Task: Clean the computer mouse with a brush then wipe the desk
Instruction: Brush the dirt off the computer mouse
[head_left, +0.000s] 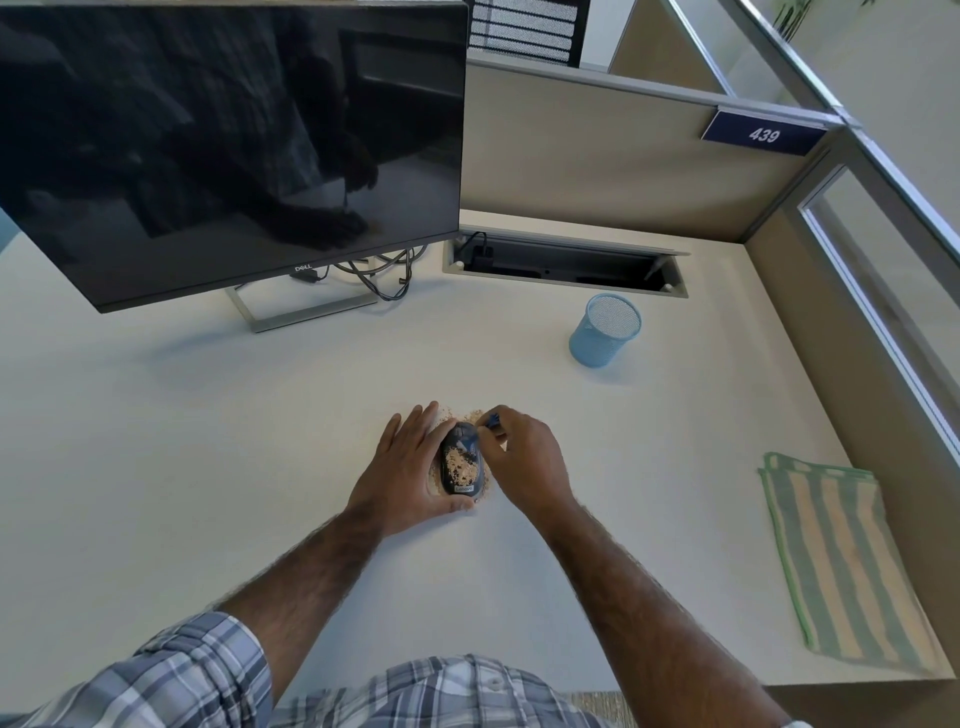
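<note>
At the middle of the pale, smooth desk (208, 441), close to us, lies the computer mouse (462, 457), dark and rounded, its back speckled with tan, sawdust-like crumbs (456, 465); more crumbs ring it on the desktop. Our left hand (402, 467) steadies it, fingers laid flat along its left side, thumb hooked round its near end. Our right hand (524, 457) pinches a small blue brush (492, 419), mostly hidden by the fingers, at the mouse's far end. We judge the brushing only partly done: the front looks clearer, the back does not, and the desk is not yet wiped. A folded green-and-cream striped cloth (831, 551) lies untouched well to the right, a blue mesh cup (605, 330) stands beyond, and a dark monitor (234, 145) sits far left.
</note>
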